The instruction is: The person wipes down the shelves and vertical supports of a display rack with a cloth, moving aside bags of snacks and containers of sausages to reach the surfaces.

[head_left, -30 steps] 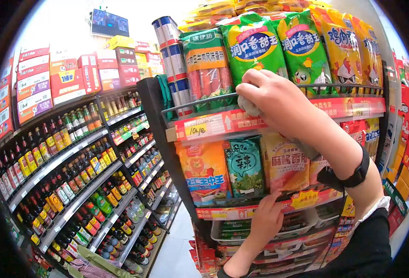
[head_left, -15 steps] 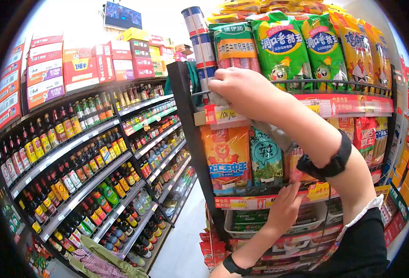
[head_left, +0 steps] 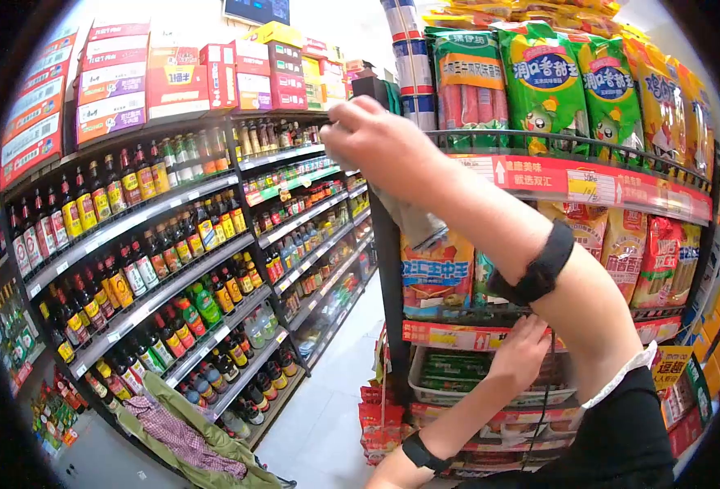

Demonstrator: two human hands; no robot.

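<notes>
- Grey cloth [head_left: 413, 218] hangs from our right hand [head_left: 364, 137], which is closed around its top.
- Our left hand [head_left: 519, 355], unclenched, is at the lower price strip [head_left: 441, 335].
- Green packs [head_left: 541, 90] stand behind the wire rail [head_left: 531, 147].
- Farther left, we see bottles [head_left: 96, 196] below stacked boxes [head_left: 112, 94].

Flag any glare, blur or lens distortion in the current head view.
Head view: background above the stacked boxes washes out to white; the raised right hand looks slightly motion-blurred; the red shelf strip bows from wide-angle distortion; black vignetting rounds off the corners; the bottles look fairly sharp.
</notes>
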